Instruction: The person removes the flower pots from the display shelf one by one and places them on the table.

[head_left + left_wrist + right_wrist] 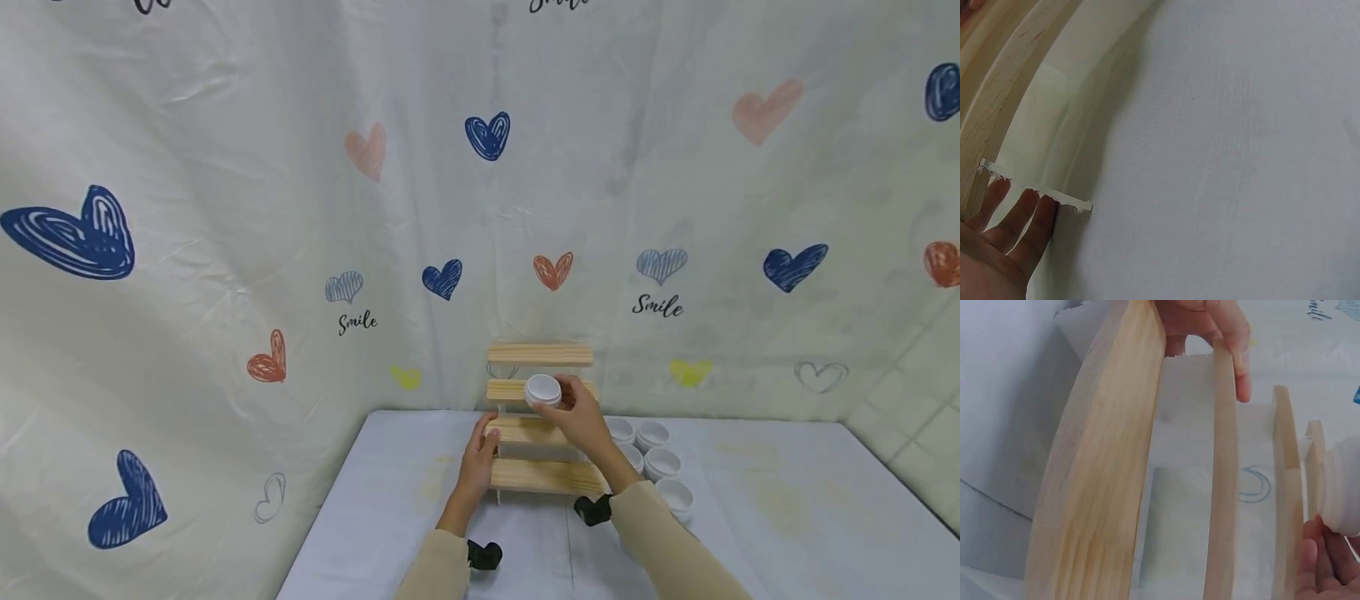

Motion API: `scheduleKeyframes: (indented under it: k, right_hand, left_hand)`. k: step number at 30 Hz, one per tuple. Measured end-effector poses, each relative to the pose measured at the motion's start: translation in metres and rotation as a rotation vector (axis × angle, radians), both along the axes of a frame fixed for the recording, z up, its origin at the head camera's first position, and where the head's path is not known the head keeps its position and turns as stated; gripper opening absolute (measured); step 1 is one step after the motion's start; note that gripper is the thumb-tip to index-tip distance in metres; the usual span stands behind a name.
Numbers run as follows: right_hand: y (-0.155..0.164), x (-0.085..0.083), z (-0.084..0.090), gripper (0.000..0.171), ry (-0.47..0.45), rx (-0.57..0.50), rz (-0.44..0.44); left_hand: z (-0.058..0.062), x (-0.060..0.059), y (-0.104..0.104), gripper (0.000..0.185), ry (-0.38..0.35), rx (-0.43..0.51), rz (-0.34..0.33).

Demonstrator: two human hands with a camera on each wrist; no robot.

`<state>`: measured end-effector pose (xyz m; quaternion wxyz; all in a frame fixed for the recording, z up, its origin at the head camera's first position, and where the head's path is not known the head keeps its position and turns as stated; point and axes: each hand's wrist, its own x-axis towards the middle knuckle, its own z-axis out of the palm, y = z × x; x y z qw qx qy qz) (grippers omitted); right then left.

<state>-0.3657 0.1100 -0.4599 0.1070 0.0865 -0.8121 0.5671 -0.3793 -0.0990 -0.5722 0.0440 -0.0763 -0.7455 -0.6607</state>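
Note:
A small wooden stepped rack [542, 475] with several plank shelves stands on the white table [765, 508] against the heart-print cloth. My right hand [577, 410] holds a round white jar [543, 390] at the rack's second shelf from the top. In the right wrist view the white jar [1342, 487] shows at the right edge beside the rack's planks [1104, 481], with my right hand [1325, 559] below it. My left hand [482, 446] rests its fingers on the left end of the third shelf. In the left wrist view my left hand [1000, 231] has its fingers against the rack's white side panel [1038, 190].
Several more white jars [652, 462] sit in a cluster on the table just right of the rack. The heart-print backdrop [450, 208] closes off the back and left. The table's right half [810, 517] shows faint yellowish stains.

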Motion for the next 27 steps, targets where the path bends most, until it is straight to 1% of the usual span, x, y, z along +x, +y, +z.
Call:
scheduleKeyframes:
  k: [4, 5, 10, 11, 12, 17, 22, 27]
  right_hand:
    - [0.005, 0.008, 0.0, 0.065, 0.008, -0.025, -0.013]
    - [0.006, 0.015, 0.004, 0.064, 0.007, -0.032, -0.005]
    - [0.013, 0.028, 0.005, 0.064, 0.011, -0.048, 0.015]
    - [0.015, 0.03, 0.004, 0.064, 0.019, -0.05, 0.023]
    - [0.017, 0.028, 0.0, 0.065, 0.025, -0.053, 0.02]
    - [0.026, 0.041, -0.003, 0.066, 0.049, -0.073, 0.036]
    - [0.035, 0.052, -0.002, 0.07, 0.042, -0.104, 0.047]
    - [0.045, 0.064, 0.0, 0.075, 0.019, -0.103, 0.053]
  left_hand:
    - [0.0, -0.001, 0.001, 0.039, 0.003, 0.007, 0.002]
    - [-0.001, -0.001, 0.002, 0.039, 0.004, 0.005, 0.004]
    - [0.0, 0.0, 0.002, 0.042, 0.01, -0.004, 0.013]
    - [0.0, 0.001, 0.002, 0.043, 0.01, -0.008, 0.015]
    - [0.0, 0.0, 0.002, 0.044, 0.009, -0.009, 0.017]
    - [-0.001, 0.0, 0.002, 0.044, 0.008, -0.003, 0.017]
    - [0.0, 0.0, 0.002, 0.043, 0.007, 0.001, 0.019]
    - [0.0, 0.0, 0.002, 0.042, 0.021, -0.012, 0.017]
